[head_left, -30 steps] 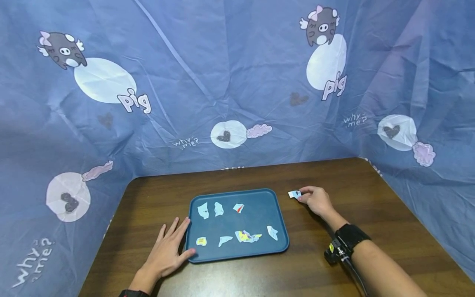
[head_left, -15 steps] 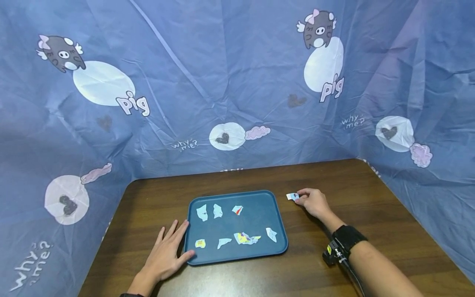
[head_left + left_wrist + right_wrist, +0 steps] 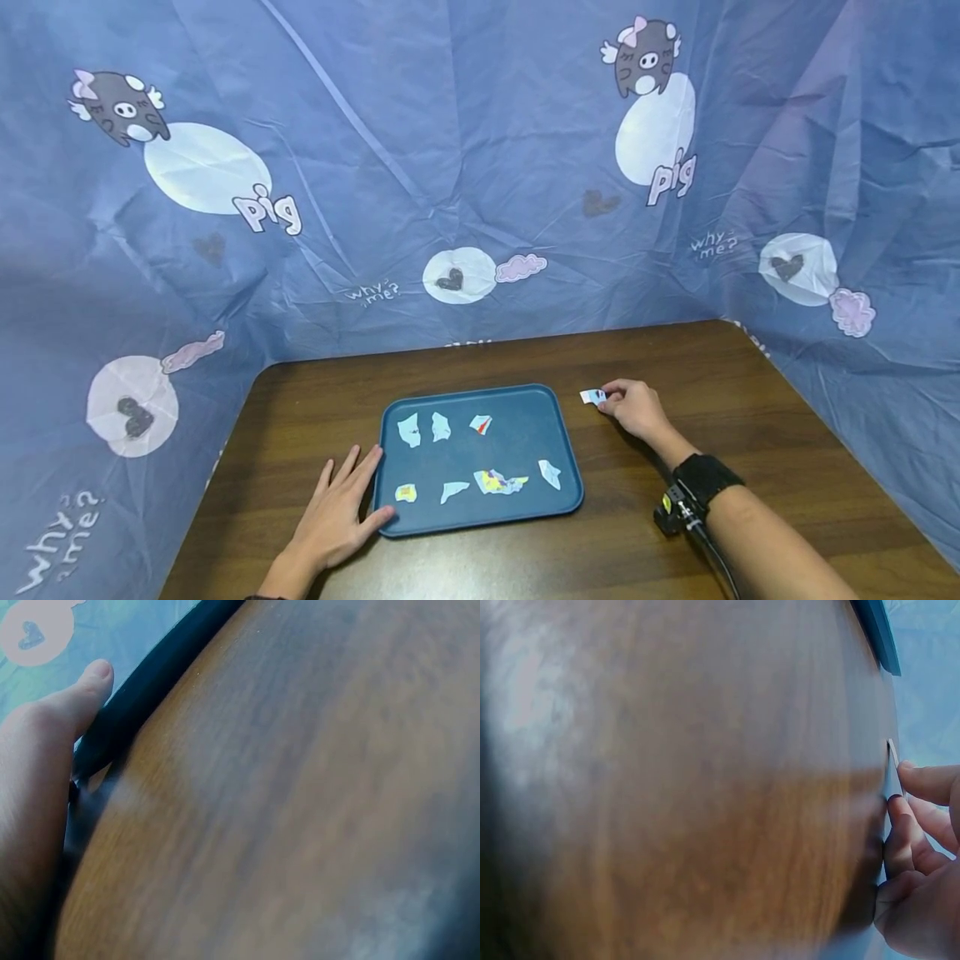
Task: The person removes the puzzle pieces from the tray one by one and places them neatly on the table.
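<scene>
Pale-blue, likely light and easily torn, the scrap point(image 3: 590, 397) suited the right hand's point(image 3: 633, 407) edge pinch; the left hand point(image 3: 330, 517), outspread, touched the tray point(image 3: 457, 458).

the left hand point(image 3: 330, 517) lies back upward, fingers point(image 3: 363, 473) straight and fanned, thumb point(image 3: 375, 520) held out wide to the right. the right arm point(image 3: 772, 542) reaches farther forward — slanting in from the lower right — and the right hand point(image 3: 636, 408) is bent in a pinch, thumb and fingers drawn together.
</scene>
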A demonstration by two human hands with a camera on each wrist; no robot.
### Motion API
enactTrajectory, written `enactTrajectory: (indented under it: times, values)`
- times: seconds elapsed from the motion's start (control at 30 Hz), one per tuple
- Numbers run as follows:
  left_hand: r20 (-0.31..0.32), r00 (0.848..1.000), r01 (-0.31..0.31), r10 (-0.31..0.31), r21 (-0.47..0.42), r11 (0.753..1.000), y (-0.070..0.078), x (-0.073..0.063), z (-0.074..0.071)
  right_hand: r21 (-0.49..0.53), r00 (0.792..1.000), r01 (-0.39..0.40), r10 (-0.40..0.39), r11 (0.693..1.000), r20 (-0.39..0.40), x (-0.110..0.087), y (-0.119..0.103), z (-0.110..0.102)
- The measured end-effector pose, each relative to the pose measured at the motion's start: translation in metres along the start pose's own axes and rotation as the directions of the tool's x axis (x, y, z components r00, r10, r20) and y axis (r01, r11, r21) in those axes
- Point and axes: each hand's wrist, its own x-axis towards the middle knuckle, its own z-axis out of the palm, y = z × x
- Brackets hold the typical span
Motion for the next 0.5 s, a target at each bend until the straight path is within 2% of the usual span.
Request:
enactTrajectory:
  times: [0.5]
  values:
    - [0.022, 1.000, 0.016, -0.016, 0.007, 1.000, 0.0005, 0.0002, -0.0008, -0.054, 1.000, 0.012, -0.013, 0.998, -0.024, -0.0002, 0.0014, 0.0054]
